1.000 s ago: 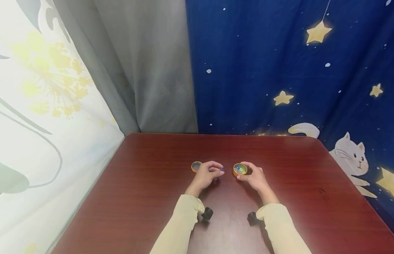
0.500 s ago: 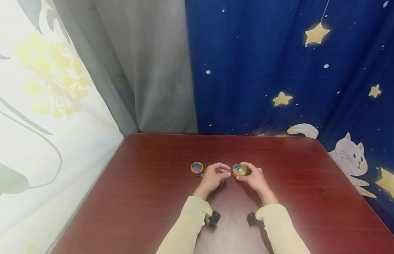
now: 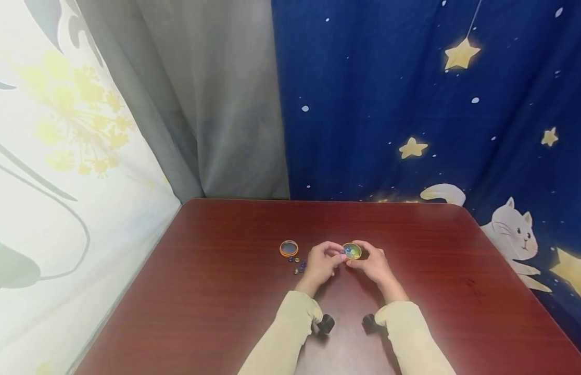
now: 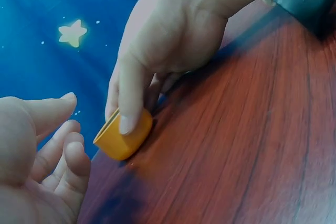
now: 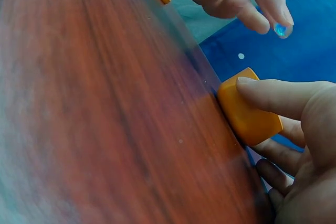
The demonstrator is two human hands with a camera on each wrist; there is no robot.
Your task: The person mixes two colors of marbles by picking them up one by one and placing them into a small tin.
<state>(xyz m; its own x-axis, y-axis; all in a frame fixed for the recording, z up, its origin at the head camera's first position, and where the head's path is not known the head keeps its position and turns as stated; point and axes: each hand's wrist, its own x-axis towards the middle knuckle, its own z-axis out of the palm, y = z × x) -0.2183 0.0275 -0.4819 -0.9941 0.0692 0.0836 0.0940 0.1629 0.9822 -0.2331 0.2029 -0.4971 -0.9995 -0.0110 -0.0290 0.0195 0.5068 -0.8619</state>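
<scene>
My right hand [image 3: 376, 264] grips a small round orange tub [image 5: 247, 111], tilted toward the left hand, with blue and greenish glass pieces inside. In the left wrist view the right thumb presses the wall of the tub [image 4: 119, 142] low over the table. My left hand [image 3: 320, 262] is at the left side of the tub's mouth. Between its thumb and finger it pinches a small blue glass marble [image 5: 281, 30], seen most plainly in the right wrist view.
A round orange-rimmed lid [image 3: 289, 254] lies on the dark red table [image 3: 225, 291], left of the left hand. Several small blue and amber marbles [image 3: 302, 265] lie just in front of it. Behind the table hang grey and blue curtains [image 3: 346, 130].
My left hand has moved right to the tub's rim with the marble, uncovering the lid and the loose marbles on the table. The right hand has stayed nearly in place with the tub.
</scene>
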